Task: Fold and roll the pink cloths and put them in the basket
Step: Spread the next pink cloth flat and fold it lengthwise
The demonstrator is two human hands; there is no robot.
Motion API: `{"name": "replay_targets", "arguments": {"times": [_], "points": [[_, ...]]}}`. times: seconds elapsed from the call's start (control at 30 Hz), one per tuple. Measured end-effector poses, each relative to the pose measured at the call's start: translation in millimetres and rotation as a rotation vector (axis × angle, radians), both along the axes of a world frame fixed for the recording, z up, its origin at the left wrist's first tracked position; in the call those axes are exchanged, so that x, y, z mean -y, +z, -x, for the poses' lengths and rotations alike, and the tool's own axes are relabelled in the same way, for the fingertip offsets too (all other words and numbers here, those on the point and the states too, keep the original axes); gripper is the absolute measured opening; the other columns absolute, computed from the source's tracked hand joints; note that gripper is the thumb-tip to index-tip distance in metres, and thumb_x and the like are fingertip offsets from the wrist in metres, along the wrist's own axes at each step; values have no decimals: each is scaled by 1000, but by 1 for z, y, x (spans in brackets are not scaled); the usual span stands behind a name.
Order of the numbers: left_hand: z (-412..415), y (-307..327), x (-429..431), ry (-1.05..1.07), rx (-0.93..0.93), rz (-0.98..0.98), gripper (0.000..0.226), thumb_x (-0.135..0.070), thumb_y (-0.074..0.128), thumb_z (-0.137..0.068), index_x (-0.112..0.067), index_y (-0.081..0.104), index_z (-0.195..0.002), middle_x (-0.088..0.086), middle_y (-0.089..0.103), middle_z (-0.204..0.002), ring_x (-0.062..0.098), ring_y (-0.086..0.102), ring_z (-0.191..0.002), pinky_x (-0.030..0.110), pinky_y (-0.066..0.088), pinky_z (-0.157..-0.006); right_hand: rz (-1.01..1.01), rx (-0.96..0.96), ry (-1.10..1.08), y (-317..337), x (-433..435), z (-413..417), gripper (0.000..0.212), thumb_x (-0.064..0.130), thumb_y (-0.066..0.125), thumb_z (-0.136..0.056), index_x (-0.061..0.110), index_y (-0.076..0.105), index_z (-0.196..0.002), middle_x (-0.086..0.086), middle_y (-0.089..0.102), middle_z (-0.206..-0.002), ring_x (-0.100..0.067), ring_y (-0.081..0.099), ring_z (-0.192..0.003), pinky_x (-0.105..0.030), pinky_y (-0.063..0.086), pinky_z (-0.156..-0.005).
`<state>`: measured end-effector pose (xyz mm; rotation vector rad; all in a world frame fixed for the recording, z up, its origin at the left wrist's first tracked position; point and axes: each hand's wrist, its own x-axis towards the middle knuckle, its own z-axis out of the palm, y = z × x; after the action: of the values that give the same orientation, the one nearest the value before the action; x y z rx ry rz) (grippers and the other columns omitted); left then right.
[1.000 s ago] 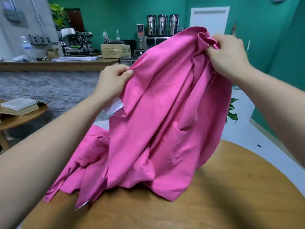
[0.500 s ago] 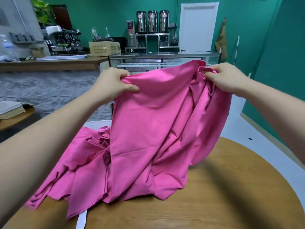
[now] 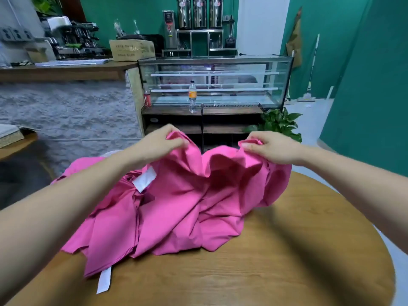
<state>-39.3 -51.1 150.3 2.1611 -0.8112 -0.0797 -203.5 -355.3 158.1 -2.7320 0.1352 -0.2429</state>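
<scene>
Pink cloth bunched over pile at tabletop far-left edge | left hand, right hand each pinch its far hem | risk: slack hem folds crooked; tugging drags pile off edge

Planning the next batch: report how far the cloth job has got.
Done: nothing visible; no rolled cloth shows. In hand: left hand and right hand pinch the edge of a crumpled pink cloth on the table. Left: folding, rolling, storing it, plus the other cloths.

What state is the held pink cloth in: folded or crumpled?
Crumpled, unfolded: the pink fabric cloth bunches in creases on the round wooden table, left hand and right hand pinching its top edge.
</scene>
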Motion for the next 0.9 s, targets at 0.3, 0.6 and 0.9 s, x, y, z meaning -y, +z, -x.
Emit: {"name": "replay_targets", "arguments": {"times": [0.3,0.6,0.9], "points": [[-6,-84,-44,-63,25,-859,120,-84,87,-38,-26,54,-138,-5,69,-130,22,65,-116,32,52,-98,50,-500,104,-101,-21,-22,153,82,88,-51,28,7,-169,6,27,-172,-17,35,-154,-31,30,-124],[0,-177,-48,-190,37,-938,75,-69,88,-64,-17,64,-113,7,73,-115,28,67,-102,33,51,-85,218,-464,154,-188,-60,-37,94,66,86,-71,26,48,-147,-2,70,-129,-28,66,-113,-33,50,-85],[4,-170,-13,-261,132,-659,35,-61,46,-71,-26,44,-65,7,70,-79,26,60,-70,34,33,-62,207,-323,195,-162,-39,-26,33,33,76,-83,19,48,-74,3,55,-66,-24,53,-66,-41,45,-60]]}}
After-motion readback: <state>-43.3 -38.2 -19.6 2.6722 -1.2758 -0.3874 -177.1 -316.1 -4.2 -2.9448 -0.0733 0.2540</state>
